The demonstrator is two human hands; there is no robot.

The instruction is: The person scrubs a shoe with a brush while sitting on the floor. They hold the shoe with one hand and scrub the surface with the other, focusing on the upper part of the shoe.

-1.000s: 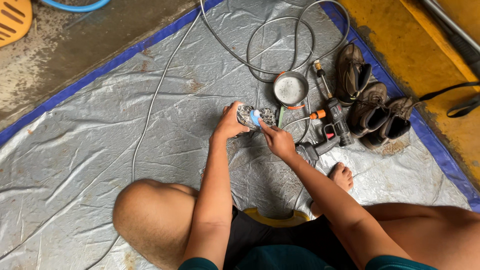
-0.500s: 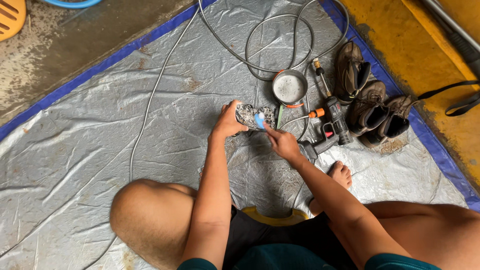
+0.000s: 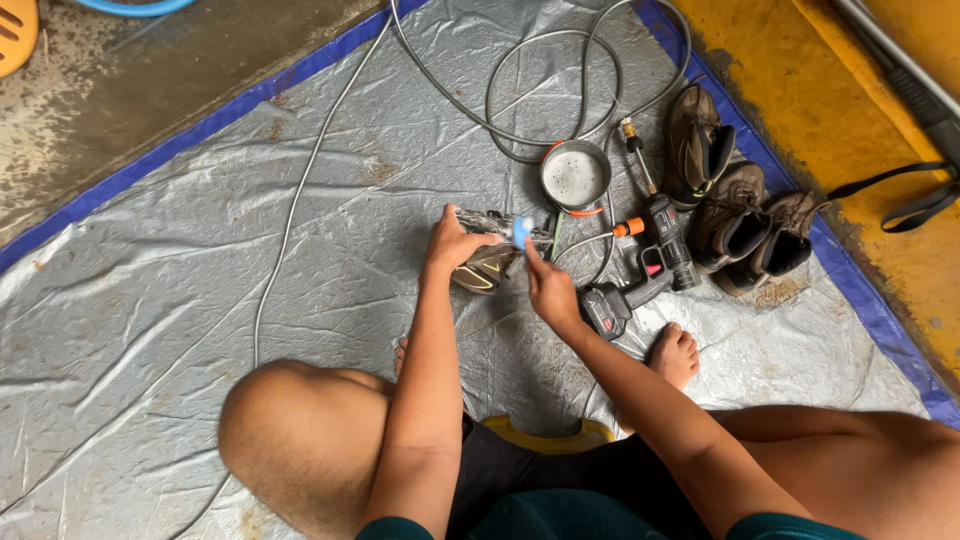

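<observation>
left hand: my left hand clamped on a dirty shoe, mid-tarp.
right hand: my right hand pinching a small blue brush, against the shoe at its 2 o'clock.
shoe: lies on the grey tarp.
sprayer: black spray gun at 3 o'clock of the shoe.
pan: round metal bowl at 1 o'clock.
boots: three brown boots beyond the sprayer, 3 o'clock.

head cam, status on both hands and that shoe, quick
Left hand grips muddy shoe on grey tarp. Right hand holds small blue brush against it. Cordless sprayer, metal bowl, brown boots lie beside, apart.
</observation>
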